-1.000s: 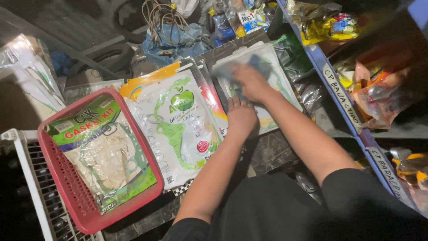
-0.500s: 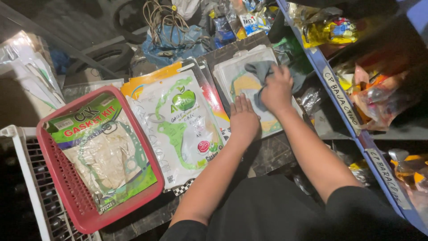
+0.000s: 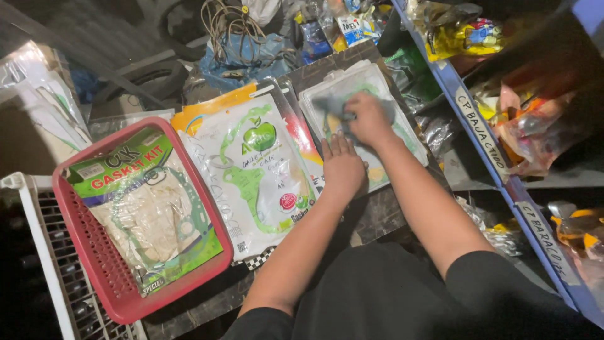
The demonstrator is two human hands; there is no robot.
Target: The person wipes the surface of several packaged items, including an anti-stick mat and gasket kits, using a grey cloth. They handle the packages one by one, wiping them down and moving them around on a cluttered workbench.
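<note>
The right hand (image 3: pixel 370 119) covers the middle of the clear packet (image 3: pixel 402 132); the cloth (image 3: pixel 332 107) under it is blurred.

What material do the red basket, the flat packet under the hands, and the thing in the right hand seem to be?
Red basket: moulded plastic, matte; slotted walls show it. Flat packet: clear plastic film, glossy; it glints and shows its contents. Grey cloth under the right hand: probably soft fabric, dull and crumpled, though blurred. The left hand lies flat on the packet's edge.
</note>
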